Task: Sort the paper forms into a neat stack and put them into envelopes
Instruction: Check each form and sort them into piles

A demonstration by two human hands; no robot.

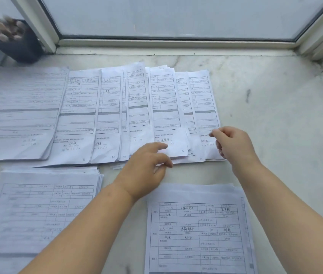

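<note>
while left hand [146, 171] presses forms [164, 119], right hand [234, 145] pinches one

2 stacks [40, 210] before fanned forms [137, 107]

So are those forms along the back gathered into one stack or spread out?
Spread out. The row of forms is fanned sideways across the counter, sheets overlapping, each showing a strip of its printed table.

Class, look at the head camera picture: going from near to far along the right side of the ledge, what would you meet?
Near stack of forms → right hand → fanned row of forms → window frame.
</note>
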